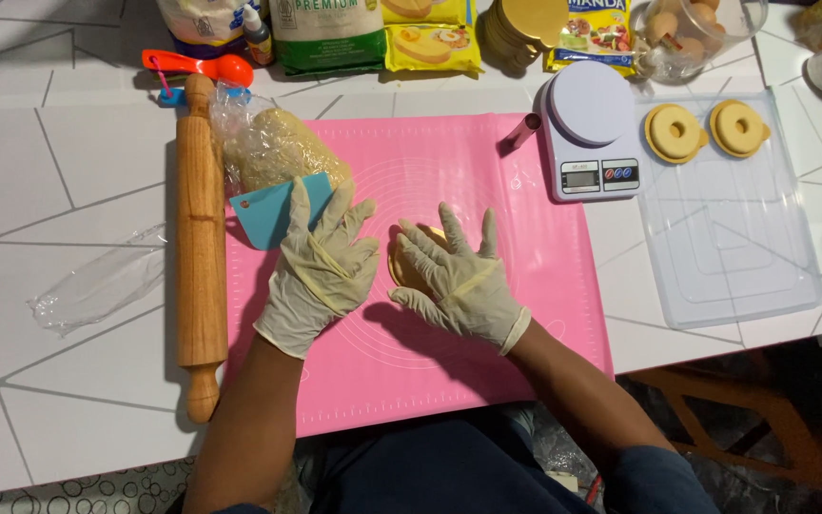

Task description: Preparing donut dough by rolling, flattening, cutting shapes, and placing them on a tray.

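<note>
Bottom of frame: two forearms rise from a dark lap onto a pink mat (487,352). Both hands gloved, pale latex. Left hand (321,271) flat, fingers spread, palm down at frame centre-left. Right hand (459,281) likewise open and splayed, angled inward, its fingers over a small disc of yellow dough (403,269) lying on the mat between the two hands; contact likely, grip none.

Just above the left hand: blue scraper (266,211), then a bagged lump of dough (273,148). Left of the mat, a wooden rolling pin (201,247) lies upright in frame.

Upper right: kitchen scale (590,138), clear tray (734,238) bearing two yellow ring shapes (675,133). Top edge: packets, eggs in a bowl (692,29)
</note>
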